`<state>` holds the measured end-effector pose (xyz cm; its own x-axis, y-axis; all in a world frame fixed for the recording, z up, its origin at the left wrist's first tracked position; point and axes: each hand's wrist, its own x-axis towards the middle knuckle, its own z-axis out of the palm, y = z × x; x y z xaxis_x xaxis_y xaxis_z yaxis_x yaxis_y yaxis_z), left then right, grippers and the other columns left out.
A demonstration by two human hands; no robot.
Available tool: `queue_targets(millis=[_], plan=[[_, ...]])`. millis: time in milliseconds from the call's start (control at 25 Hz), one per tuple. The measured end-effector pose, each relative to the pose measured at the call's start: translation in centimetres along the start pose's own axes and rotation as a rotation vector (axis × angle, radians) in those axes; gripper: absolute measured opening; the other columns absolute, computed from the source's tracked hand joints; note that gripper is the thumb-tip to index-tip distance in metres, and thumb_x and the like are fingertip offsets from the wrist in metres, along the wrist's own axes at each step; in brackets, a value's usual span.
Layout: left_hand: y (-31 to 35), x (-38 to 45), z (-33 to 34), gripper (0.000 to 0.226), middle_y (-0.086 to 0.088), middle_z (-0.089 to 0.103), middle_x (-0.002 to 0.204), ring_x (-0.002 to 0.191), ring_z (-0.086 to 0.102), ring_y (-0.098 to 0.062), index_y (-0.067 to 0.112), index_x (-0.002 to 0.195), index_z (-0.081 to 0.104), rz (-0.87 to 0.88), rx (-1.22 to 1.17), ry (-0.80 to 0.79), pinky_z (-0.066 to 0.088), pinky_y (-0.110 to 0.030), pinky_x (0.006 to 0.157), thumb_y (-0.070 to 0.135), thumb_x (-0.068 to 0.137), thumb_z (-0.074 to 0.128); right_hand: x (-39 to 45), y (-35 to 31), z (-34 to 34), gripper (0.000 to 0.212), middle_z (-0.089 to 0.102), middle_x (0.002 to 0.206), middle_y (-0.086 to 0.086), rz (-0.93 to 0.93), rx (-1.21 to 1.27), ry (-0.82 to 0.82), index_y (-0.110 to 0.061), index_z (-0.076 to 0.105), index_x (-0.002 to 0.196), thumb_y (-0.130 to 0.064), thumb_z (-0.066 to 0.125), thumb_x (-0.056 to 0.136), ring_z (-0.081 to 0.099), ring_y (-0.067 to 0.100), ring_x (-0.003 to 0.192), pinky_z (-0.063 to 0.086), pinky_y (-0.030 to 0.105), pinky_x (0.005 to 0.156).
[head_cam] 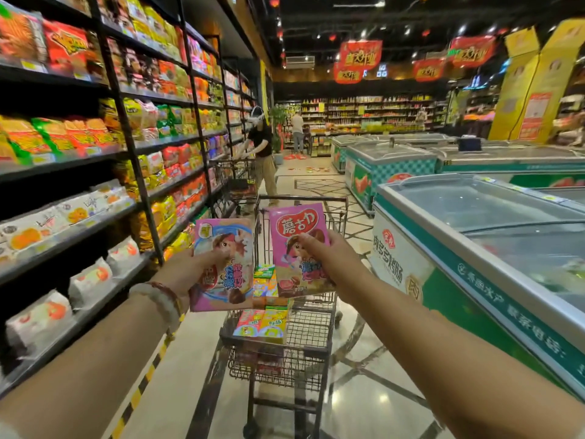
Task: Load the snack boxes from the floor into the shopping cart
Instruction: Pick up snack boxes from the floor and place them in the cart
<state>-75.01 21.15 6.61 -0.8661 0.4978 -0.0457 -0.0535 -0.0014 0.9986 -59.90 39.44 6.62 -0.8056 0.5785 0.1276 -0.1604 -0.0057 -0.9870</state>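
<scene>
I hold two pink snack boxes upright in front of me, above the black wire shopping cart (319,346). My left hand (186,269) grips the left pink box (226,248) by its left edge, thumb across the front. My right hand (326,255) grips the right pink box (292,231), thumb on its cartoon face. Inside the cart's upper basket lie several small yellow, green and red snack boxes (267,323). The cart stands in the aisle straight ahead of me.
Stocked snack shelves (95,172) run along the left. Chest freezers (493,236) line the right. Farther down the aisle a person with a headset (262,144) stands at another cart (235,179), and items lie scattered on the floor (313,168) beyond.
</scene>
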Motion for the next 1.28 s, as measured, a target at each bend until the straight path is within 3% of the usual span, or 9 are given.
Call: queue_targets(millis=[80, 320, 520, 680, 800, 960, 1120, 1200, 1280], plan=[[-0.7, 4.0, 0.8, 0.03, -0.014, 0.073, 0.083, 0.075, 0.071, -0.03, 0.006, 0.101, 0.064, -0.016, -0.004, 0.0, 0.056, -0.047, 0.078, 0.023, 0.078, 0.073, 3.9, 1.2, -0.7, 0.026, 0.071, 0.1, 0.015, 0.006, -0.003, 0.003, -0.011, 0.058, 0.111, -0.024, 0.063, 0.09, 0.071, 0.029, 0.082, 0.059, 0.039, 0.064], [-4.6, 13.7, 2.2, 0.021, -0.02, 0.071, 0.096, 0.087, 0.068, -0.036, 0.008, 0.097, 0.066, -0.102, -0.007, -0.002, 0.052, -0.055, 0.084, 0.019, 0.08, 0.071, 14.1, 6.5, -2.5, 0.027, 0.069, 0.102, 0.018, 0.096, 0.004, 0.034, -0.009, 0.057, 0.11, -0.025, 0.063, 0.089, 0.069, 0.031, 0.082, 0.058, 0.046, 0.071], [-9.7, 20.7, 0.7, 0.017, -0.016, 0.072, 0.082, 0.068, 0.071, -0.028, 0.005, 0.097, 0.064, -0.226, -0.005, 0.03, 0.059, -0.038, 0.061, 0.014, 0.083, 0.067, 20.6, 12.4, -1.4, 0.019, 0.071, 0.087, 0.013, 0.233, 0.045, 0.067, -0.008, 0.058, 0.103, -0.023, 0.061, 0.091, 0.07, 0.022, 0.066, 0.06, 0.036, 0.062], [-15.4, 26.7, -0.6, 0.038, -0.02, 0.071, 0.09, 0.08, 0.07, -0.034, 0.001, 0.103, 0.064, -0.342, 0.038, -0.039, 0.056, -0.051, 0.078, 0.021, 0.073, 0.076, 24.3, 19.4, 0.2, 0.031, 0.071, 0.091, 0.017, 0.378, 0.034, 0.092, -0.002, 0.056, 0.113, -0.024, 0.061, 0.091, 0.072, 0.023, 0.069, 0.058, 0.033, 0.056], [-20.0, 30.6, -1.5, 0.016, -0.022, 0.071, 0.088, 0.077, 0.069, -0.034, 0.002, 0.092, 0.066, -0.426, 0.088, -0.091, 0.056, -0.047, 0.078, 0.014, 0.082, 0.069, 25.8, 25.1, 1.5, 0.029, 0.071, 0.088, 0.019, 0.478, -0.017, 0.162, 0.001, 0.059, 0.11, -0.022, 0.06, 0.092, 0.069, 0.018, 0.058, 0.052, 0.025, 0.046], [-26.4, 34.1, -1.6, 0.013, -0.015, 0.072, 0.076, 0.06, 0.069, -0.022, -0.001, 0.091, 0.066, -0.549, 0.139, -0.14, 0.058, -0.031, 0.06, 0.011, 0.087, 0.062, 26.6, 31.9, 2.2, 0.029, 0.068, 0.1, 0.028, 0.643, 0.0, 0.255, -0.005, 0.063, 0.103, -0.029, 0.066, 0.087, 0.068, 0.036, 0.079, 0.056, 0.059, 0.07], [-31.2, 36.2, -0.5, 0.033, -0.018, 0.07, 0.097, 0.075, 0.07, -0.026, 0.002, 0.106, 0.061, -0.653, 0.183, -0.129, 0.057, -0.04, 0.074, 0.024, 0.082, 0.07, 26.6, 37.0, 1.7, 0.033, 0.07, 0.099, 0.024, 0.814, 0.023, 0.314, 0.001, 0.058, 0.114, -0.021, 0.063, 0.09, 0.07, 0.036, 0.083, 0.059, 0.048, 0.069], [-32.5, 36.9, 0.5, 0.046, -0.014, 0.066, 0.103, 0.088, 0.068, -0.03, 0.007, 0.111, 0.048, -0.644, 0.219, -0.057, 0.055, -0.045, 0.082, 0.025, 0.077, 0.075, 27.4, 39.0, 1.2, 0.034, 0.07, 0.095, 0.017, 0.854, 0.031, 0.315, 0.0, 0.055, 0.113, -0.023, 0.063, 0.09, 0.07, 0.028, 0.077, 0.059, 0.035, 0.059], [-33.7, 37.5, 1.9, 0.052, -0.004, 0.061, 0.098, 0.093, 0.064, -0.027, 0.014, 0.117, 0.036, -0.609, 0.286, -0.027, 0.055, -0.04, 0.082, 0.021, 0.08, 0.072, 28.6, 40.7, 1.0, 0.022, 0.066, 0.084, 0.005, 0.891, 0.037, 0.307, -0.005, 0.052, 0.104, -0.021, 0.06, 0.092, 0.064, 0.014, 0.064, 0.051, 0.023, 0.047]])
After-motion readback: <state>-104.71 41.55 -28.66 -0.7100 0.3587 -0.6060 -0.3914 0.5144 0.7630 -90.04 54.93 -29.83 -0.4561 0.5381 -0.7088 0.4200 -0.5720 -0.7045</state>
